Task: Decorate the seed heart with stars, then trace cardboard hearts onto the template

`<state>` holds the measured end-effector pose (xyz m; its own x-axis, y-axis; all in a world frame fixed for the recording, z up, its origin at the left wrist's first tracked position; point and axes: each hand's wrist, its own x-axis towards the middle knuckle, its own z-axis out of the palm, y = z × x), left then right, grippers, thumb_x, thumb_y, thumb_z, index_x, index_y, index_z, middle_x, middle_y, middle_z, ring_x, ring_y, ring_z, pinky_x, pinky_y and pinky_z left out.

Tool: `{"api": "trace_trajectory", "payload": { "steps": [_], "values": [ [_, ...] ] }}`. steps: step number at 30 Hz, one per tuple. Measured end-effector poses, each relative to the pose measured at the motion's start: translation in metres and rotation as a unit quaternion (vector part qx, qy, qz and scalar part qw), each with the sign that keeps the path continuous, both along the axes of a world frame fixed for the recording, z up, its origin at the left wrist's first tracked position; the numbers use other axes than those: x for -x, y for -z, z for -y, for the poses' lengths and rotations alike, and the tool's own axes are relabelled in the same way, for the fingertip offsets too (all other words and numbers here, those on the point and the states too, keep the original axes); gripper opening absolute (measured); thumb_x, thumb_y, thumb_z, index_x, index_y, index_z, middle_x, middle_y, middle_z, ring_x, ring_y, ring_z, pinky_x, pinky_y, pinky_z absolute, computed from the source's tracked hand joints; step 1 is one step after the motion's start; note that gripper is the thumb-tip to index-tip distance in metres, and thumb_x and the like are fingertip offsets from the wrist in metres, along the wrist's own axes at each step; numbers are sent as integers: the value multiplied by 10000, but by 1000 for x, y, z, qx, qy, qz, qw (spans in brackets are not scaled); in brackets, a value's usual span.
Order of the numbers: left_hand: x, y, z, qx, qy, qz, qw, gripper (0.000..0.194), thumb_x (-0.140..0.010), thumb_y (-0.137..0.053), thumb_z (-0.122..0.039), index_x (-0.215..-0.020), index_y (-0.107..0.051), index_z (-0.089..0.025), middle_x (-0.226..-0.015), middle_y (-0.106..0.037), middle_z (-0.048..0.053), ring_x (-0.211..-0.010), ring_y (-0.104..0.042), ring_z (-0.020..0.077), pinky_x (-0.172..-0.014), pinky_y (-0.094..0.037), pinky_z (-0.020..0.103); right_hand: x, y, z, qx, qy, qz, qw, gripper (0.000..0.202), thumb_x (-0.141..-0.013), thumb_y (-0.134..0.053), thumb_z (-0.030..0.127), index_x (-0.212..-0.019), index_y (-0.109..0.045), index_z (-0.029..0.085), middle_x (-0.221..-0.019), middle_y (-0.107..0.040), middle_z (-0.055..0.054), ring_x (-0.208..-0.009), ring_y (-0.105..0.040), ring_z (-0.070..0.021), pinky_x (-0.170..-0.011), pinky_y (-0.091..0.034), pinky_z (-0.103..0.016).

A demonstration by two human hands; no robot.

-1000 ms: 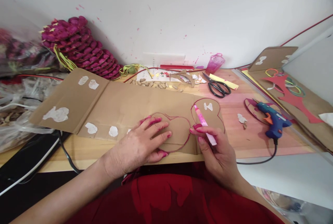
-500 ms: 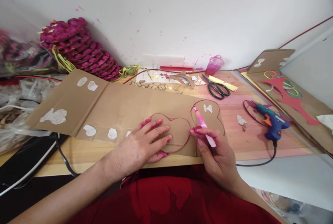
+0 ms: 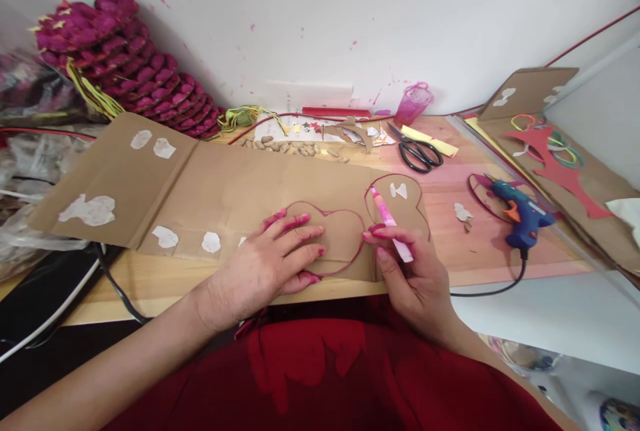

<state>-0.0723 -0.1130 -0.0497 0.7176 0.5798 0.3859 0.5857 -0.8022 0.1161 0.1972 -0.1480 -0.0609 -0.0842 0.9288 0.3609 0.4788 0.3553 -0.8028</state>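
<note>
A long piece of brown cardboard (image 3: 235,184) lies along the table, with two rounded outlines in dark pink near its right end. My left hand (image 3: 270,261) rests flat on it with fingers spread, covering part of the left outline, and holds nothing. In my right hand (image 3: 415,271) is a pink and white marker (image 3: 393,227), gripped between thumb and fingers, its tip at the upper left edge of the right outline. Pink stains mark the fingertips of both hands. White paper scraps (image 3: 211,241) are stuck to the cardboard.
Black scissors (image 3: 420,154), peanuts (image 3: 303,149) and a pink cup (image 3: 414,104) are behind the cardboard. A blue glue gun (image 3: 525,217) with a cable lies right. A purple scaly object (image 3: 125,61) leans at back left, beside plastic bags (image 3: 45,151). More cardboard (image 3: 600,184) lies far right.
The camera view has shifted, so the table appears higher in the picture. Both hands keep about the same places on the cardboard, and the marker is still held.
</note>
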Motion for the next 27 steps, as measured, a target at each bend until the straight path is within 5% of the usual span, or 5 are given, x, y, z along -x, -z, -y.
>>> {"api": "trace_trajectory", "payload": {
  "steps": [14,22,27],
  "values": [
    [0,0,5,60,-2,22,998,254,-938,-670,-328,-1163,-672,-210,-1387,-653,103,-1366,-519,298,-1150,-412,511,2,3,1,33,-2,-64,997,249,-1002,-569,201,-1233,-598,289,-1209,-678,-79,-1108,-694,-232,-1002,-522,-415],
    [-4,-9,5,147,-81,32,985,766,-793,-806,-476,-1447,-509,-208,-1625,-330,209,-1499,-298,422,-1142,-381,641,1,3,2,47,14,-125,991,216,-1017,-562,226,-1218,-596,297,-1184,-685,-77,-1085,-709,-226,-936,-557,-378],
    [-10,-18,-6,177,-60,-27,982,987,-773,-827,-459,-1588,-305,-264,-1572,-436,181,-1453,-390,382,-1182,-283,665,0,6,2,41,8,-144,989,220,-1012,-575,232,-1224,-591,290,-1129,-683,-71,-1032,-727,-215,-912,-571,-363]
  ]
}}
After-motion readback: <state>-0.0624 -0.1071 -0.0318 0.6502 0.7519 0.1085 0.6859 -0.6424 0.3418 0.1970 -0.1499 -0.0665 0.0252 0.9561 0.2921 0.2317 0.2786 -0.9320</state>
